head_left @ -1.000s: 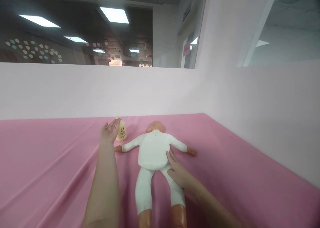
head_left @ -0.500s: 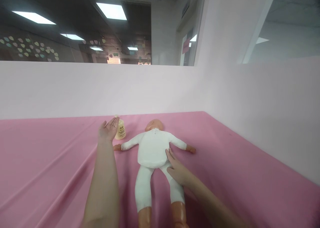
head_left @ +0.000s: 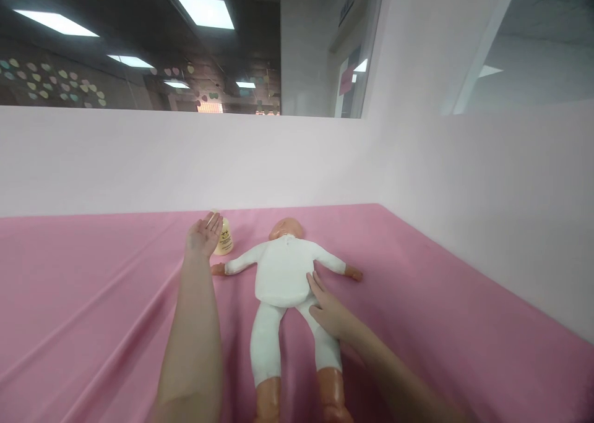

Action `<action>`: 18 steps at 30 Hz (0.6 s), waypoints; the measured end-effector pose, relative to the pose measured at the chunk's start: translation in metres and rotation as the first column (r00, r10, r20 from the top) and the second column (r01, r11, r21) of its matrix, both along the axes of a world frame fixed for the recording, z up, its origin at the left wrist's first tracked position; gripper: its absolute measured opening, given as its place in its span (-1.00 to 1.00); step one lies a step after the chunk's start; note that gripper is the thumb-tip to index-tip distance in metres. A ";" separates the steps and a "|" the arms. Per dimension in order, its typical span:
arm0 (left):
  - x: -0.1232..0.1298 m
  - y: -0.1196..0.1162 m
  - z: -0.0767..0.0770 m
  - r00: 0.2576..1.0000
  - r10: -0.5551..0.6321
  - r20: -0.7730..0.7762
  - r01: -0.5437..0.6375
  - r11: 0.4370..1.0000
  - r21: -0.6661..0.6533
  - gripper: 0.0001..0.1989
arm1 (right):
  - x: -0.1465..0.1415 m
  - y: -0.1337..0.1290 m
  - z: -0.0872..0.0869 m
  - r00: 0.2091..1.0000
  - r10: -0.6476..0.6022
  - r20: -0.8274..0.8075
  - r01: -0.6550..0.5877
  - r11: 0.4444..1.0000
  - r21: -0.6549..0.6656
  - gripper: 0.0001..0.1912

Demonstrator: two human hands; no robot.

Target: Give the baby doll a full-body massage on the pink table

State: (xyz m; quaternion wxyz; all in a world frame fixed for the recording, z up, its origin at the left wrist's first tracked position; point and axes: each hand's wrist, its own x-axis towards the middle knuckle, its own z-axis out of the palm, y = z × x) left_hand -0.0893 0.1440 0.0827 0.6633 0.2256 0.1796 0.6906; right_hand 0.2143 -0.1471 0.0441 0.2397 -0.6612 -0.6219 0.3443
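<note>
A baby doll (head_left: 284,273) in a white long-sleeved top and white leggings lies with its arms spread and its head at the far end. My right hand (head_left: 328,308) rests on the doll's right-hand side, around the hip, with its fingers stretched out. Palm up, my left hand (head_left: 205,232) is raised at the far left of the doll, fingers extended and nothing visible in the palm. Right behind it stands a pale yellow bottle (head_left: 225,240) with dark print, partly hidden by the fingers. Whether hand and bottle touch, I cannot tell.
A pink cloth (head_left: 417,324) covers the surface, with long folds at the left. White walls (head_left: 185,157) rise behind it and on the right. Windows (head_left: 139,52) above the back wall show ceiling lights and heart-shaped decorations.
The view has tilted slightly, so the scene sits a little higher or lower in places. My left hand has shifted slightly toward the bottle; my right hand stays on the doll.
</note>
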 end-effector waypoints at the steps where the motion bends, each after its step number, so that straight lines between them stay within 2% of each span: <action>1: 0.000 0.001 0.000 1.000 0.000 -0.021 0.000 1.000 -0.001 -0.60 | 0.000 0.000 -0.001 1.000 0.003 0.001 -0.003 1.000 0.005 -0.09; 5: 0.002 0.005 0.000 0.983 0.011 -0.186 -0.018 0.999 -0.036 -0.67 | 0.002 0.002 -0.006 1.000 0.009 0.013 -0.009 1.000 0.022 -0.10; 8: 0.005 0.007 -0.003 0.930 0.065 -0.363 -0.093 0.994 -0.062 -0.74 | 0.003 0.003 -0.008 1.000 0.015 0.021 -0.016 0.999 0.031 -0.11; 11: 0.006 0.005 -0.001 0.885 0.088 -0.456 -0.122 0.992 -0.045 -0.81 | 0.003 0.003 -0.007 1.000 0.010 0.021 -0.010 0.999 0.030 -0.11; 15: 0.013 -0.007 0.018 0.863 0.075 -0.499 -0.069 0.997 0.031 -0.85 | 0.002 0.001 -0.007 1.000 0.011 0.004 -0.011 0.999 0.047 -0.12; 18: 0.038 -0.022 0.033 0.885 -0.012 -0.466 0.048 0.997 0.065 -0.84 | 0.003 -0.001 -0.007 0.999 0.029 -0.026 -0.027 0.997 0.068 -0.14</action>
